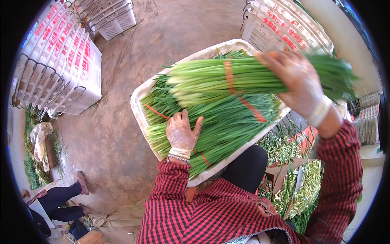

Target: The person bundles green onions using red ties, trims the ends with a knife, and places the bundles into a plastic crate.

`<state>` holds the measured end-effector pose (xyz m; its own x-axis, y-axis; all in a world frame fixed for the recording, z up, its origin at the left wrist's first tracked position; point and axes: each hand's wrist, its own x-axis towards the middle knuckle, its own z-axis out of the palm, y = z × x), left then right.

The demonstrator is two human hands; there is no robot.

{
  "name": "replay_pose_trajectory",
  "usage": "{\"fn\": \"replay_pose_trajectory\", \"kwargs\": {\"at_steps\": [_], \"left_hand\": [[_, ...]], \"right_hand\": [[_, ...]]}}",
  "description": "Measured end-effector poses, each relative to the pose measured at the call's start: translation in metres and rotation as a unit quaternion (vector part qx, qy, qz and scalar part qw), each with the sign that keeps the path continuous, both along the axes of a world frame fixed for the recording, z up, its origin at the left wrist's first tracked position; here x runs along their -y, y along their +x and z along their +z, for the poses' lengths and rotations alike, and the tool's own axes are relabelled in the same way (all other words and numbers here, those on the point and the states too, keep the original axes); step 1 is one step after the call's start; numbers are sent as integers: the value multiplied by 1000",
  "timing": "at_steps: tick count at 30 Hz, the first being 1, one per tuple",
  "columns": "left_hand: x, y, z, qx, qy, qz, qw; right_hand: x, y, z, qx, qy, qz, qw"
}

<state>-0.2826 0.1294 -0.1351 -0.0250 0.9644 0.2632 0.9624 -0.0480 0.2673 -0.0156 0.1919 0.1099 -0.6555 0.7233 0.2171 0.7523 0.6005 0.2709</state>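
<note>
A thick bundle of green garlic chives (201,76), tied with an orange band, is gripped around its leafy part by my gloved right hand (289,76). That bundle is held over a white plastic crate (195,58), its pale cut ends pointing left. Several more tied bundles (225,134) lie inside the crate. My left hand (182,129), in a thin clear glove, rests on these bundles near the crate's lower left side, fingers spread. Whether it grips any stems I cannot tell. The leaf tips and my right hand are blurred.
Stacked white crates stand at the left (67,67), top left (117,23) and top right (286,27). Right of my knee lie cut stem pieces (307,186) and a knife (297,183). Another person's legs (64,198) show at lower left, near loose greens (30,152).
</note>
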Motion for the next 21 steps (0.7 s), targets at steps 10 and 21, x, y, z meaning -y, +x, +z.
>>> {"fn": "replay_pose_trajectory", "kwargs": {"at_steps": [10,21], "left_hand": [[-15,-5,-29,196,85,-17,977],[-33,-41,8,240,82,-121,960]], "right_hand": [[-61,-166,-219,-33,-260,-80,962],[-58,-116,-224,-105,-296,-35,949]]}}
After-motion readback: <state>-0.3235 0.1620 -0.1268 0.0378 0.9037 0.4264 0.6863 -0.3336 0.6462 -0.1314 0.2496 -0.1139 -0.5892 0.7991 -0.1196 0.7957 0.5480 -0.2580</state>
